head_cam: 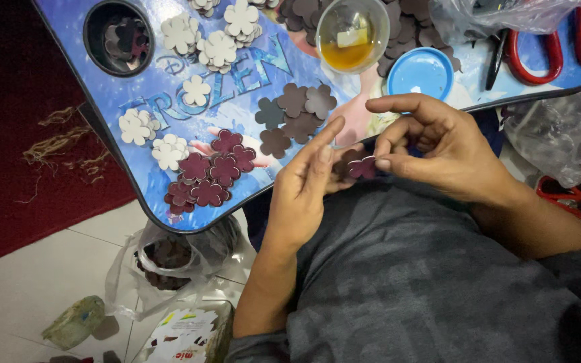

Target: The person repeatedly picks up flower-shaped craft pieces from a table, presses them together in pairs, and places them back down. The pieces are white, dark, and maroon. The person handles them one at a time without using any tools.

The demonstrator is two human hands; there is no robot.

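Note:
Both hands meet over my lap at the near edge of a blue lap tray [136, 195]. My left hand [307, 185] and my right hand [432, 144] pinch a small maroon flower-shaped cutout [361, 168] between their fingertips. On the tray just beyond the hands lies a cluster of maroon flower cutouts [213, 171]. A group of brown flower cutouts [294, 114] sits nearer the middle, and cream flower cutouts [213, 44] lie further back.
A clear cup of amber liquid [351, 33] and a blue lid [419, 72] stand at the tray's far side, with red-handled scissors [536, 57] to the right. A plastic bag of dark cutouts [166, 259] lies on the tiled floor beside a red rug [21, 134].

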